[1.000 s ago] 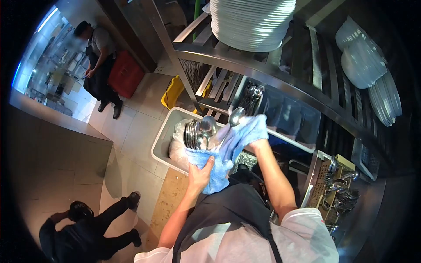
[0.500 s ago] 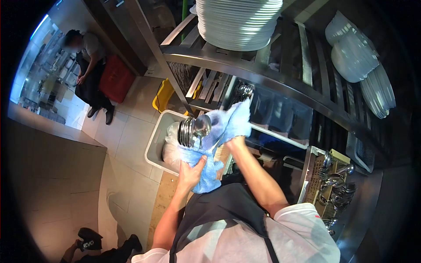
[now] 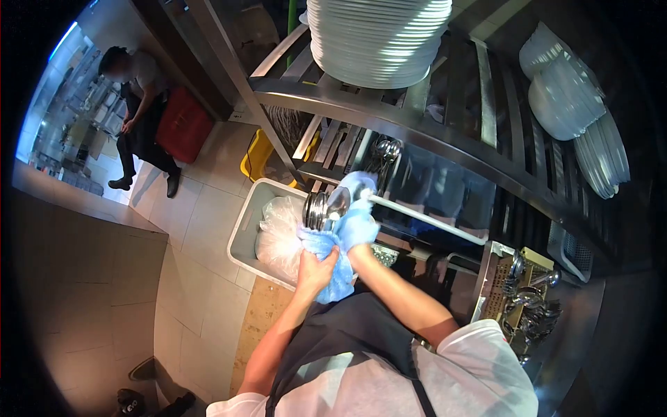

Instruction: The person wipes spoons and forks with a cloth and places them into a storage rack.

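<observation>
My left hand [image 3: 316,272] is closed round a stack of metal spoons [image 3: 316,210], their bowls upward and nested together, with a blue cloth [image 3: 339,283] wrapped about their lower part. One spoon bowl [image 3: 338,203] stands a little apart on the right of the stack. My right hand [image 3: 359,256] is mostly covered by more blue cloth [image 3: 358,226], which it grips against that spoon. The handles are hidden by the cloth and my fingers.
A grey bin [image 3: 240,240] with a plastic bag [image 3: 278,233] stands below my hands. A metal rack [image 3: 389,115] carries stacked white plates [image 3: 379,42]. More spoons [image 3: 385,149] lie in a tray; cutlery [image 3: 531,306] fills a holder at right. A person [image 3: 142,104] sits on the left.
My right hand has come down and left with its cloth, closer to the spoons. The spoons and my left hand have shifted slightly right. The seated person's leg has moved out.
</observation>
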`<state>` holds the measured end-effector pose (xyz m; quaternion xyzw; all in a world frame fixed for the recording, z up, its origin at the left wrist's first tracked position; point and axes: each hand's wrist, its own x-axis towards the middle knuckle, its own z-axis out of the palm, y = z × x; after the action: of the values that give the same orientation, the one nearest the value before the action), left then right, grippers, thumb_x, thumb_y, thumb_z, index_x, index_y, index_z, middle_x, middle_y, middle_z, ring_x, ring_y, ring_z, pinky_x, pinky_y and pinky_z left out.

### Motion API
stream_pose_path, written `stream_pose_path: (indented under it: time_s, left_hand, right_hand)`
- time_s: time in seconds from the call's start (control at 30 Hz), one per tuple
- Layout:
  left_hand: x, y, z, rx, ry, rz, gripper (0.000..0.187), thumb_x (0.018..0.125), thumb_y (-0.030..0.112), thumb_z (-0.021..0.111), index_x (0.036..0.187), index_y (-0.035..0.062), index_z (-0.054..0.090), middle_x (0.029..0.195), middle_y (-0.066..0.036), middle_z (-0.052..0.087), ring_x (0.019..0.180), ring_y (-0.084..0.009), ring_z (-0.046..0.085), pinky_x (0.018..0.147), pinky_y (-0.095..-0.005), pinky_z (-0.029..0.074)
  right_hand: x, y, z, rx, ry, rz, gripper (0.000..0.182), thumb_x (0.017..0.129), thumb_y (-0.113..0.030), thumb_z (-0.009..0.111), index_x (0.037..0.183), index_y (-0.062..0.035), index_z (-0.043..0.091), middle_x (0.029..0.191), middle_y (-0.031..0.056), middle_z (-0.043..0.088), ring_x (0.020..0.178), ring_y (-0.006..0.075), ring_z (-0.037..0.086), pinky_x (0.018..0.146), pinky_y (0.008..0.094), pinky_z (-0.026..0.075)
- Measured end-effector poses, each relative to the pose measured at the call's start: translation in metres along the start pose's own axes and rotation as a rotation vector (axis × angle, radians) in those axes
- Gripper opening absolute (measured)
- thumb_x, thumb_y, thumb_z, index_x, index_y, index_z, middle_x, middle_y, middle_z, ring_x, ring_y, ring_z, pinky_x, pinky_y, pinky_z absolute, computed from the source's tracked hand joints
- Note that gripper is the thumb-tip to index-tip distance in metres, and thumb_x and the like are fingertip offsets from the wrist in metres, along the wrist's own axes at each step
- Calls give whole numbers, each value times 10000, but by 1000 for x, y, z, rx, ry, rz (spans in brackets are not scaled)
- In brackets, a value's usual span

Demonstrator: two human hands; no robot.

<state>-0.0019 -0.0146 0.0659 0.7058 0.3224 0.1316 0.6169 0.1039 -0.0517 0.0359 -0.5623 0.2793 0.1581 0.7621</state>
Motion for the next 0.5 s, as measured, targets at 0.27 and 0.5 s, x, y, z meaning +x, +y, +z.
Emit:
stream_pose_path:
  time_s: [0.27, 0.5]
  left_hand:
    - [13, -37, 6, -142, -32, -163, 170, 787, 181, 567, 725, 24, 585, 636, 5, 546, 563, -76, 476, 519, -253, 388]
    - [18, -49, -8, -117, -29, -256, 197, 800, 194, 542, 830, 2, 573, 731, -18, 575, 653, -84, 510, 599, -248, 421]
  right_hand:
    - [225, 54, -10, -469, -613, 212, 486, 858, -427, 236, 762, -63, 544, 742, 92, 582, 598, 211, 523, 569, 337, 428]
    - [76, -2, -24, -657, -890, 309, 490, 848, -506, 294, 818, -61, 499, 615, 84, 526, 469, 200, 504, 424, 300, 406]
